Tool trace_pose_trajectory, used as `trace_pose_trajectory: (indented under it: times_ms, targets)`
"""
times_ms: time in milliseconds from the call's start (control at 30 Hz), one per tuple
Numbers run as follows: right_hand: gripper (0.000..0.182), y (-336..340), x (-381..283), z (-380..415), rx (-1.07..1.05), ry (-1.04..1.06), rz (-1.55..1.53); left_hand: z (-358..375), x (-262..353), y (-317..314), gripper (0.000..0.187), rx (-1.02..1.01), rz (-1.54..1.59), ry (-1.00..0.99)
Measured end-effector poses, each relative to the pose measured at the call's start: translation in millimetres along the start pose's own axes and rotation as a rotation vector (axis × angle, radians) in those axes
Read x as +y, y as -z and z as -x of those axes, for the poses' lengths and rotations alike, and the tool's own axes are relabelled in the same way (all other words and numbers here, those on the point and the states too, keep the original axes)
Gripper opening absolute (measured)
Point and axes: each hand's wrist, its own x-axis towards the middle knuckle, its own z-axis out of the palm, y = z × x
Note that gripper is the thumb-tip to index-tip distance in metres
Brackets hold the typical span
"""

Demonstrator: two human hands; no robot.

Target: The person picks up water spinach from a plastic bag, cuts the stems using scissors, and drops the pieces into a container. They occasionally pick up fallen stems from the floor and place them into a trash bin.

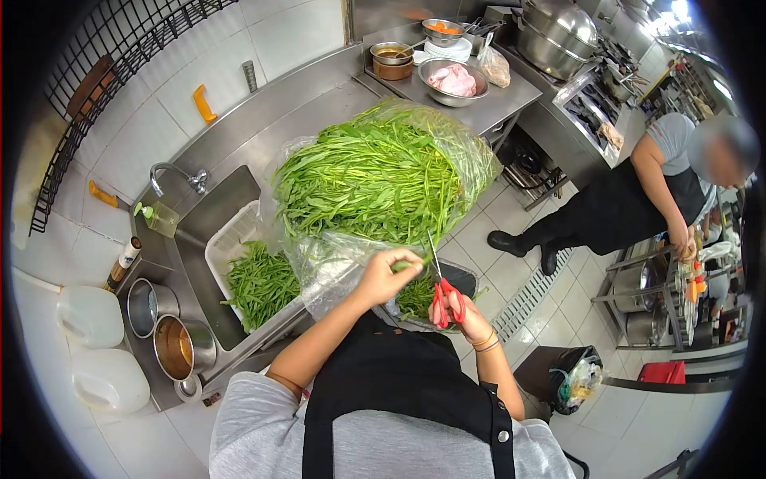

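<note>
My left hand (pixel 388 275) is closed on a green vegetable stem (pixel 425 259). In my right hand (pixel 460 313) is a pair of scissors (pixel 444 297) with red handles, its blades pointing up beside the stem. Beyond both hands a big heap of leafy greens (pixel 371 172) lies in an open clear plastic bag (pixel 315 267) on the steel counter. Cut greens (pixel 419 299) fill a container below my hands, partly hidden by them. More cut greens (pixel 259 285) are in a white plastic basket (pixel 219 254) at the sink, to my left.
The sink (pixel 227 199) has a curved faucet (pixel 171 172) and a soap bottle (pixel 162 219). Metal pots (pixel 185 347) and white jugs (pixel 108 379) stand at left. A bowl of raw meat (pixel 453 82) sits at the back. A co-worker (pixel 614 195) stands at right, near a waste bin (pixel 550 375).
</note>
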Motion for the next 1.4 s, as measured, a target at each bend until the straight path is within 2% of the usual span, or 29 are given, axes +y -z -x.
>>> trace_pose_trajectory:
  times_ms: [100, 200, 233, 300, 400, 467, 533, 600, 667, 733, 800, 867, 900, 1067, 1200, 1267, 1333, 1400]
  targets:
    - [0.065, 17, 21, 7, 0.040, 0.041, 0.026, 6, -14, -24, 0.016, -0.016, -0.053, -0.078]
    - [0.059, 36, 50, 18, 0.021, 0.018, 0.016, 9, -31, -33, 0.016, -0.074, -0.065, 0.031]
    - [0.051, 42, 55, 22, 0.002, -0.007, -0.033, 11, -33, -35, 0.016, -0.076, -0.067, 0.036]
    - [0.046, 54, 70, 30, -0.020, -0.020, -0.046, 15, -37, -39, 0.015, -0.120, -0.128, 0.126]
    - [0.037, 71, 80, 42, -0.061, -0.032, -0.027, 18, -61, -38, 0.016, -0.163, -0.134, 0.113]
    - [0.034, 79, 89, 47, -0.021, -0.164, 0.026, 19, -80, -35, 0.019, -0.125, -0.147, 0.093]
    - [0.032, 81, 90, 49, 0.011, -0.199, 0.022, 13, -82, -33, 0.023, -0.093, -0.159, 0.069]
    - [0.031, 83, 94, 49, 0.014, -0.251, 0.116, -13, -79, -25, 0.029, 0.199, -0.373, -0.251]
    - [0.031, 82, 95, 42, 0.043, -0.262, 0.155, -52, -42, -12, 0.031, 0.309, -0.702, -0.376]
    - [0.032, 86, 100, 30, 0.043, -0.250, 0.275, -91, -22, -1, 0.022, 0.143, -0.949, -0.278]
    - [0.037, 84, 102, 21, 0.120, -0.299, 0.309, -127, -53, 15, 0.012, -0.016, -1.161, -0.360]
    - [0.039, 80, 104, 20, 0.163, -0.268, 0.287, -135, -56, 21, 0.007, -0.054, -1.226, -0.385]
    - [0.039, 79, 104, 19, 0.177, -0.266, 0.274, -135, -55, 22, 0.015, -0.035, -1.246, -0.387]
    - [0.041, 59, 117, 18, 0.250, -0.204, 0.117, -128, -57, 23, 0.013, -0.055, -1.207, -0.435]
    - [0.044, 52, 118, 16, 0.287, -0.214, 0.106, -115, -40, 13, 0.012, 0.028, -1.038, -0.439]
    - [0.044, 54, 123, 23, 0.301, -0.179, 0.118, -97, -23, 7, 0.012, 0.122, -0.794, -0.514]
    - [0.044, 58, 125, 34, 0.362, -0.197, 0.089, -72, -6, 10, 0.015, 0.102, -0.750, -0.459]
    - [0.043, 61, 125, 45, 0.388, -0.223, 0.109, -49, 4, 26, 0.016, 0.244, -0.679, -0.511]
